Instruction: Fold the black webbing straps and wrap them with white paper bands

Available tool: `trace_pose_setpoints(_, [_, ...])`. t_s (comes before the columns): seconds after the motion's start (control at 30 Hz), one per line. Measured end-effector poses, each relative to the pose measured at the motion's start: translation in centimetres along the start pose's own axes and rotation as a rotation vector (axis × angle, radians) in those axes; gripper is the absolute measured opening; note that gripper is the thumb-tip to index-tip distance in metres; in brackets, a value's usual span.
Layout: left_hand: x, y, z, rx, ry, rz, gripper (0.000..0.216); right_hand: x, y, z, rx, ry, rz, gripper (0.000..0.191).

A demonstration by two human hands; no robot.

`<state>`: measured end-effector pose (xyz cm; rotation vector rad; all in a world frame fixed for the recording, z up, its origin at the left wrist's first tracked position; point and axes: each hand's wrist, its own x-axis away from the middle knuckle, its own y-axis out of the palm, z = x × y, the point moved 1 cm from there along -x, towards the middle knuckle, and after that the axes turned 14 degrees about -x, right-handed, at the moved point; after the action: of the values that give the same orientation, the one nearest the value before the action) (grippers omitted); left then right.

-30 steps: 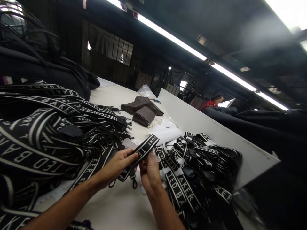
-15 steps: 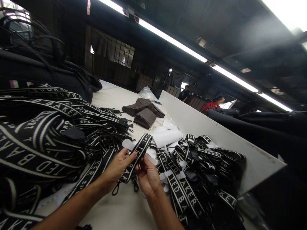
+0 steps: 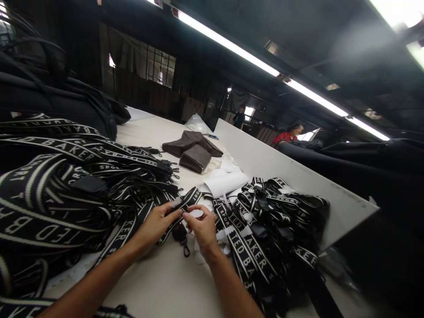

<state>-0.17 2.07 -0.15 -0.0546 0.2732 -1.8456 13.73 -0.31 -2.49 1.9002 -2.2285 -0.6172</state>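
My left hand (image 3: 158,226) is closed on a black webbing strap (image 3: 190,198) with white lettering and pale edge stripes, thumb on top. A small white paper piece (image 3: 176,202) sticks out by its fingertips. Close beside it, my right hand (image 3: 206,230) is pinched on a rounded white paper piece (image 3: 196,213) at the strap's edge. A black metal snap hook (image 3: 186,249) dangles below the strap. Large piles of similar lettered straps (image 3: 76,194) lie to the left. More straps (image 3: 251,251) with white paper pieces among them lie to the right.
Dark brown quilted pouches (image 3: 195,158) and white paper sheets (image 3: 225,182) lie on the white table (image 3: 145,134). A clear plastic bag (image 3: 198,124) is farther back. An upright white board (image 3: 281,163) borders the right side. Black bags (image 3: 56,104) stand at left; two people are in the background.
My right hand has risen and turned, and the white paper piece now shows between its fingers. The strap has tilted lower in my left hand. The view has shifted slightly.
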Motion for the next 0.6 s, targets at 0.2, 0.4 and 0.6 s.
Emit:
trace_pose_setpoints(0.2, [-0.7, -0.5, -1.5, -0.139, 0.047, -0.057, 0.027, -0.3, -0.6, 0.2, 0.065, 0.068, -0.177, 0.027])
trace_pose_setpoints(0.4, [-0.8, 0.2, -2.2, -0.234, 0.067, -0.184, 0.034, 0.2, -1.1, -0.6, 0.569, -0.339, -0.19, 0.011])
trace_pose_setpoints(0.6, [-1.3, -0.5, -3.2, -0.424, 0.158, -0.154, 0.06, 0.1, 0.3, 0.0, 0.532, -0.271, -0.063, 0.01])
